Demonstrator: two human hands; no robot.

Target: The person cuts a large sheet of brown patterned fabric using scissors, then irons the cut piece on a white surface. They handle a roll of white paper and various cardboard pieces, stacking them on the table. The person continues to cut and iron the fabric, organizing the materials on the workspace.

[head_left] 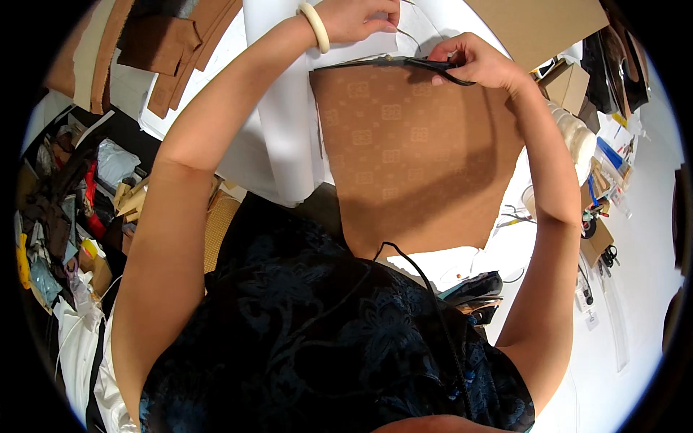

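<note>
Through the head view, my only feed, I find the brown sheet (415, 151) spread in front of the body, with the white roll (278, 137) at its left and the bench (599, 375) showing farther right. My right hand (480, 63) is at the sheet's far right corner, its fingers clamped on the handles of the black scissors (437, 65). I judge this grip is chosen to lay the blades along the far edge. My left hand (354, 23) reaches beyond that edge, thumb and fingers bent toward each other; I cannot tell whether they pinch anything. Its place, I suspect, keeps it clear of the blades while leaving it close enough to steady or draw material.

The scissors point left, handles to the right, their long axis running left to right along the far edge. The sheet narrows toward the near side; with the lens bending edges, I cannot tell its longer axis.
</note>
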